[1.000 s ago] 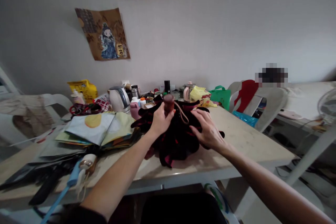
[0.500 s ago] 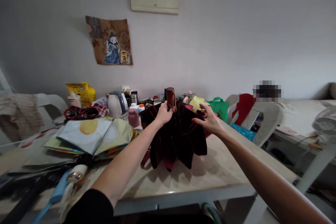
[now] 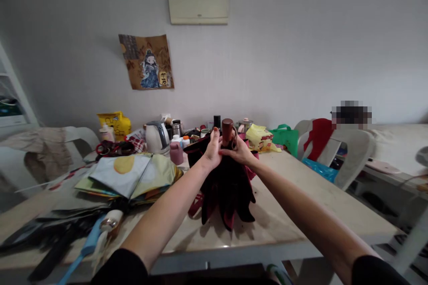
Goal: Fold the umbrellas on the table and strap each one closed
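Note:
A half-folded umbrella (image 3: 227, 191), dark with crimson showing on its panels, stands on the table with its brown handle (image 3: 228, 130) pointing up. My left hand (image 3: 212, 150) presses against the umbrella's left side just below the handle, thumb raised. From the right, my right hand (image 3: 240, 150) curls around the same spot, its thumb reaching across toward my left hand. A cord loop hangs by the handle at my right fingers. The gathered panels hide most of my fingertips. Below my hands the panel tips fan out in points over the tabletop.
Several other folded umbrellas (image 3: 123, 173) lie on the left of the table (image 3: 294, 205), one with a blue handle (image 3: 90, 238). Behind stand a kettle (image 3: 156, 137), a pink container (image 3: 176, 153), a yellow bag (image 3: 259, 137) and a green bag (image 3: 284, 139). White chairs (image 3: 356, 160) flank the table.
My right hand has moved left from the umbrella's outer panels to just below the handle, beside my left hand. The panels are drawn in narrower. The camera view has shifted slightly.

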Available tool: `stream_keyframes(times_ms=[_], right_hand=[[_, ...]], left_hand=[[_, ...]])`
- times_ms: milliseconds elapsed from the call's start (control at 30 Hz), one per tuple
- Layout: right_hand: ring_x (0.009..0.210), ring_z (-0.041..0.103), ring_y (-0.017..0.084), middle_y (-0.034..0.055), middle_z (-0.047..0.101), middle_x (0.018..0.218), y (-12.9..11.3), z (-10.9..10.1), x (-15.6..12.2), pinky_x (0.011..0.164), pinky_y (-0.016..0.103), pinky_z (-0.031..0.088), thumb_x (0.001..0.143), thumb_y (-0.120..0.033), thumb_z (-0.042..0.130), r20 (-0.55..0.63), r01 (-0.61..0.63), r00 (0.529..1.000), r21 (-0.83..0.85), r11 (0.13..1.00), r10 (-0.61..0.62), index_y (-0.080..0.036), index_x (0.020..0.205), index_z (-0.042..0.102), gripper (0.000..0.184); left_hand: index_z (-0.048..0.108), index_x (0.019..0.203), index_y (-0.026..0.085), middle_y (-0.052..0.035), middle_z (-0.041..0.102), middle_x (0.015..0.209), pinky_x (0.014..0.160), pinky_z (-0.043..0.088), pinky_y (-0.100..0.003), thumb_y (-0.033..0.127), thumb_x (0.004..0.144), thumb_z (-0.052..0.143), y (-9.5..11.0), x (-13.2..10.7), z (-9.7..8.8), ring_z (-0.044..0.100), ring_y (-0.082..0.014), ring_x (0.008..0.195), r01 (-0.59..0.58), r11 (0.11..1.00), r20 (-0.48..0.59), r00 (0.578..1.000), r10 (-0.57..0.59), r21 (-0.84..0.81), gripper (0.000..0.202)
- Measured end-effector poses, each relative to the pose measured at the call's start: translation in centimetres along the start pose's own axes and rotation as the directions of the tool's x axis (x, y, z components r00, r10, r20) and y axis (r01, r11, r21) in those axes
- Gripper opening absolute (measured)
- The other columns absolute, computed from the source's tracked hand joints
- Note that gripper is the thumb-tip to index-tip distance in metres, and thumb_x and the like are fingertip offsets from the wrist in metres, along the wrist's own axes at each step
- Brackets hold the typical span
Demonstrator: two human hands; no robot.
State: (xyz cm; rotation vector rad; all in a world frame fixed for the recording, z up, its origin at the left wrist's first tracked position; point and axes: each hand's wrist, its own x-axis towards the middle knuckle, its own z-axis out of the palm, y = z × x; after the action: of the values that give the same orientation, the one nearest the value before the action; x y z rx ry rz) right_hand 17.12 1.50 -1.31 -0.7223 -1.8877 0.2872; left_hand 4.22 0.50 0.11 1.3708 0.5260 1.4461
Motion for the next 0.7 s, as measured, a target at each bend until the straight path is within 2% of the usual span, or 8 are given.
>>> stream_keyframes(times_ms=[100,200,267,333,400,500,600,700], right_hand=[[0.084,0.063,0.021,0.0051,0.069,0.090,0.3,1.0,0.1,0.079,0.034,0.052,0.071,-0.043,0.071,0.031,-0.058,0.998,0.105,0.993,0.055,-0.017,0.100,0.063,0.039],[0.065,0.056,0.015,0.0007,0.062,0.070,0.2,1.3,-0.2,0.063,0.028,0.048,0.071,-0.038,0.067,-0.004,-0.113,0.993,0.124,0.986,0.114,-0.018,0.080,0.060,0.023],[0.060,0.052,0.013,-0.0005,0.058,0.065,-0.2,1.1,-0.5,0.058,0.026,0.044,0.070,-0.033,0.063,-0.042,-0.140,0.988,0.120,0.983,0.146,-0.018,0.074,0.057,0.017],[0.060,0.051,0.013,-0.0008,0.057,0.065,-0.7,0.6,-0.7,0.059,0.026,0.042,0.068,-0.030,0.062,-0.057,-0.146,0.987,0.110,0.983,0.152,-0.018,0.073,0.057,0.014],[0.062,0.052,0.013,-0.0006,0.058,0.067,-1.3,0.0,-0.9,0.061,0.027,0.043,0.066,-0.029,0.062,-0.030,-0.140,0.989,0.092,0.986,0.143,-0.018,0.074,0.059,0.014],[0.061,0.052,0.013,-0.0002,0.058,0.066,-1.8,-0.4,-1.2,0.060,0.027,0.043,0.067,-0.031,0.062,0.009,-0.145,0.989,0.083,0.986,0.145,-0.018,0.072,0.060,0.014],[0.060,0.050,0.013,-0.0006,0.056,0.064,-2.1,-0.2,-1.5,0.058,0.027,0.042,0.066,-0.032,0.062,-0.040,-0.162,0.985,0.102,0.982,0.166,-0.019,0.071,0.059,0.015],[0.063,0.052,0.014,-0.0002,0.057,0.066,-2.4,-0.1,-1.9,0.060,0.028,0.044,0.067,-0.033,0.061,-0.107,-0.141,0.983,0.101,0.985,0.152,-0.019,0.072,0.057,0.015]], left_hand=[[0.048,0.124,0.020,-0.0108,0.066,0.104,0.092,0.048,-0.039,0.068,0.083,0.053,0.6,-1.5,-0.2,0.064,-0.0228,0.099,0.072,0.994,-0.088,0.993,-0.080,-0.087,0.063],[0.054,0.118,0.018,-0.0108,0.064,0.111,0.099,0.045,-0.037,0.044,0.080,0.070,1.3,-4.1,-0.7,0.061,-0.0213,0.108,0.021,0.996,-0.225,0.974,-0.001,0.088,0.049],[0.061,0.108,0.016,-0.0100,0.064,0.112,0.097,0.046,-0.034,0.033,0.075,0.075,2.0,-6.8,-1.3,0.061,-0.0207,0.108,-0.068,0.970,-0.185,0.976,0.112,0.232,0.040],[0.067,0.098,0.015,-0.0083,0.067,0.099,0.085,0.051,-0.030,0.037,0.079,0.071,2.7,-10.0,-2.0,0.064,-0.0183,0.095,-0.093,0.958,-0.103,0.987,0.125,0.272,0.029],[0.069,0.091,0.014,-0.0063,0.067,0.086,0.071,0.051,-0.025,0.041,0.081,0.068,3.0,-13.4,-2.8,0.064,-0.0143,0.079,-0.020,0.966,-0.090,0.995,0.044,0.258,0.029],[0.068,0.081,0.013,-0.0041,0.067,0.074,0.054,0.044,-0.018,0.045,0.076,0.074,2.5,-17.9,-3.7,0.058,-0.0085,0.060,0.205,0.972,-0.074,0.978,-0.197,0.115,0.034],[0.065,0.077,0.013,-0.0032,0.066,0.069,0.047,0.040,-0.016,0.044,0.070,0.080,1.5,-20.7,-4.4,0.057,-0.0075,0.053,0.398,0.901,-0.031,0.912,-0.409,-0.173,0.036],[0.065,0.080,0.012,-0.0031,0.066,0.065,0.047,0.042,-0.016,0.036,0.083,0.070,1.3,-21.8,-5.2,0.059,-0.0077,0.050,0.478,0.773,-0.077,0.829,-0.554,-0.417,0.025]])
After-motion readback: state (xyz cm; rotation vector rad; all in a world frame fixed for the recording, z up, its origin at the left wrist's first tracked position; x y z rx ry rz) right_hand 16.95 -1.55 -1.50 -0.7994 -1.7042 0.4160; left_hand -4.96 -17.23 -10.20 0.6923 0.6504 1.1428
